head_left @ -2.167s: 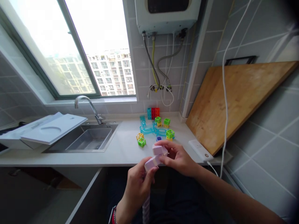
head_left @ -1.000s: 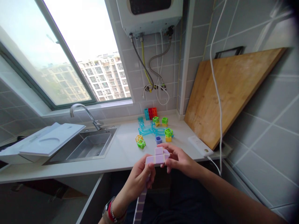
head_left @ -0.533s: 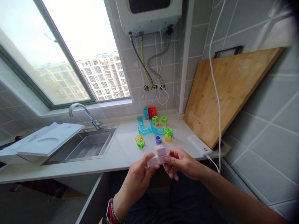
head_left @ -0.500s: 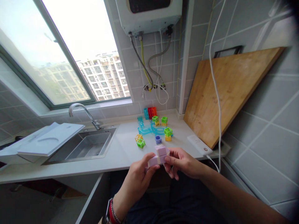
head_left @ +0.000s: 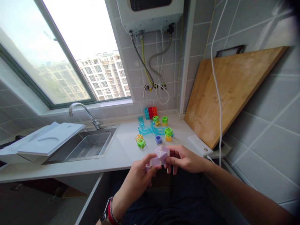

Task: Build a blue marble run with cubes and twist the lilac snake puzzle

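A pale purple and white folding snake puzzle [head_left: 158,155] is held between both hands just in front of the counter's edge. My left hand [head_left: 140,175] pinches its lower left segments with thumb and fingers. Gripping the right end, my right hand [head_left: 185,160] has its fingers curled under. A red band and a bracelet sit on my left wrist. The rest of the puzzle is hidden behind my left hand.
Coloured open cube blocks [head_left: 141,142] and a clear blue track piece [head_left: 146,129] lie on the white counter [head_left: 112,157]. A steel sink [head_left: 89,145] with a tap is at the left, white boards [head_left: 44,142] beside it. A wooden board [head_left: 232,93] leans right, above a white power strip [head_left: 200,145].
The puzzle's top segment has been twisted, so the block now shows diagonal seams. Its hanging tail seen earlier is out of sight. Both hands stayed near the counter edge.
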{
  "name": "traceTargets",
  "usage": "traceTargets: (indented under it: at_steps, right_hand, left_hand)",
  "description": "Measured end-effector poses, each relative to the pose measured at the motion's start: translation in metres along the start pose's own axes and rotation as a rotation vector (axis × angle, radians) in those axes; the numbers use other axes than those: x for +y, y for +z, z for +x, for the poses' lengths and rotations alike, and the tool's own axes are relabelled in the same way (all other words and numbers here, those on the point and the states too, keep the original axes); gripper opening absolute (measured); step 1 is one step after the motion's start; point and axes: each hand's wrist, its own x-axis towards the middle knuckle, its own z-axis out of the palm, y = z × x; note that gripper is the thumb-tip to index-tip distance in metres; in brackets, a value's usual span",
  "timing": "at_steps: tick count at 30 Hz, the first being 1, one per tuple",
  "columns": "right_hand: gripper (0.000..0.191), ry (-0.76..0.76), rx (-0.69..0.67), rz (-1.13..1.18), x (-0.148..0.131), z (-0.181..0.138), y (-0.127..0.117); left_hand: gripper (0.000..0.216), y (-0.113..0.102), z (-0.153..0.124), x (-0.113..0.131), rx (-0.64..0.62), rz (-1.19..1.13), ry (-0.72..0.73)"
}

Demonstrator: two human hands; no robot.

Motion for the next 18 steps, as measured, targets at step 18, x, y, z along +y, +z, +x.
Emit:
traceTargets:
  at_steps: [18]
  right_hand:
    - [0.051,0.218,0.226,0.504,0.037,0.01,0.043]
  left_hand:
    - [0.035,-0.006,0.003,-0.021,0.226,0.851,0.581]
